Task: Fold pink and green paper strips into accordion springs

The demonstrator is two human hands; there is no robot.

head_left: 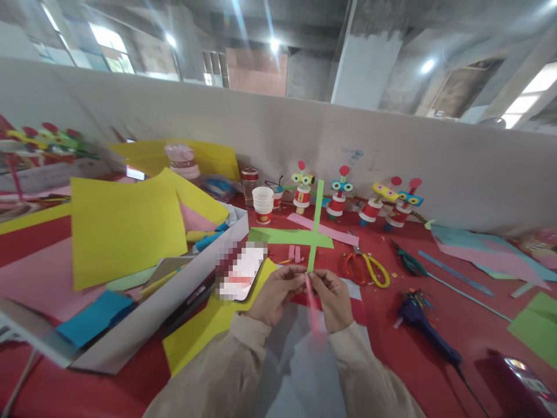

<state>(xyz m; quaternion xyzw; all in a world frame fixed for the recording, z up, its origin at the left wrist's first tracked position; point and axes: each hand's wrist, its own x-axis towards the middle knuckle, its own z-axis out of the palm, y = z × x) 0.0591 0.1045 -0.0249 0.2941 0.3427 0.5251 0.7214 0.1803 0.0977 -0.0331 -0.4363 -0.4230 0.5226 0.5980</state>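
Observation:
Both my left hand (273, 293) and my right hand (334, 297) are closed in a pinch, fingertips almost touching, where two paper strips meet. A light green paper strip (318, 212) rises straight away from my fingers. Toward me hangs a pink paper strip (311, 305), its lower end blurred. My fingers hide how the two strips join. Below my hands lies a grey sheet (300, 360). Just beyond them, a wider green paper piece (282, 237) and a pink strip (343, 235) lie on the red table.
Left stands a white box (174, 296) with coloured paper; a phone (243, 273) lies beside it. Right are scissors (376, 270), pliers (409, 258) and a glue gun (429, 328). Stacked paper cups (263, 203) and several paper-cup figures (337, 203) line the back wall.

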